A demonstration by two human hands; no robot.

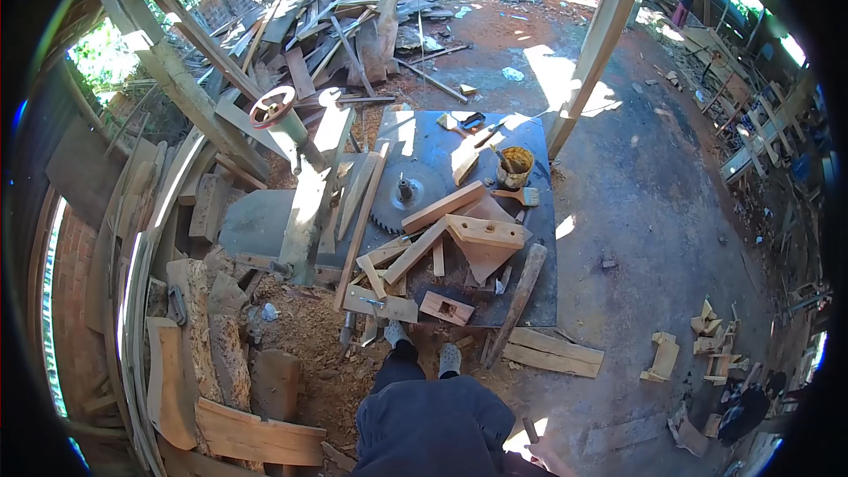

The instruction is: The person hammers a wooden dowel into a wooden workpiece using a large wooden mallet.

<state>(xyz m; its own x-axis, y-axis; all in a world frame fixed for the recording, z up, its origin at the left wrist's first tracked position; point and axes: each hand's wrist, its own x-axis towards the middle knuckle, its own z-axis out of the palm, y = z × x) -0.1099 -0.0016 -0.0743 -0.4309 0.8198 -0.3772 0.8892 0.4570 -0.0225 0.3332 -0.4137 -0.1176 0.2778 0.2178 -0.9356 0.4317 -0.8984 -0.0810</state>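
Observation:
At the bottom edge, right of my body, my right hand [549, 457] is partly visible and appears closed round a short brown wooden handle [531, 430]; the rest of that object is hidden. My left hand is out of view. In front of my feet stands a dark metal table [539, 278] with a toothed circular saw blade [404, 197]. Lying on the table are a wooden piece with holes [486, 231], a block with a square hole [447, 308], a brush [528, 197] and a tin with brown contents [515, 167].
Long boards and rough slabs [259, 433] stand and lean at the left. Beyond the table is a heap of scrap wood [305, 31]. A slanted post [601, 49] rises behind the table. Small wooden pieces [661, 357] lie on the floor at the right.

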